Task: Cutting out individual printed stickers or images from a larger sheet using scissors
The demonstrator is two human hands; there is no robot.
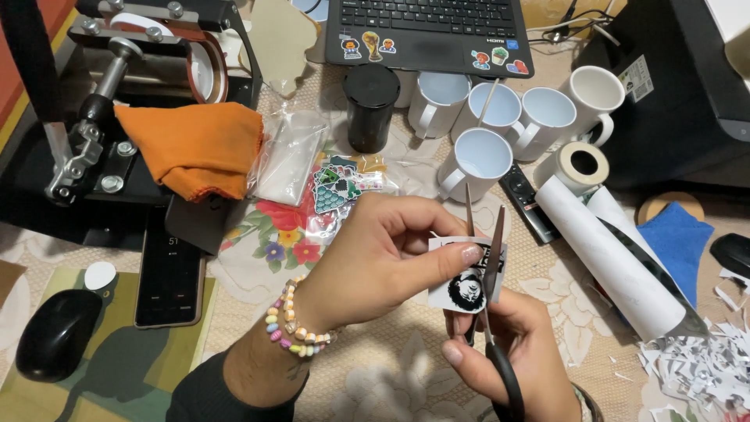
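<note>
Black-and-white cutout [461, 281], orange cloth [195, 144]

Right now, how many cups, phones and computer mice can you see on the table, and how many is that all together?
White mugs: 5
Black cup: 1
Phones: 1
Computer mice: 1 for sure; a dark rounded thing at the right edge may be another, too cut off to tell
Total: 8
</note>
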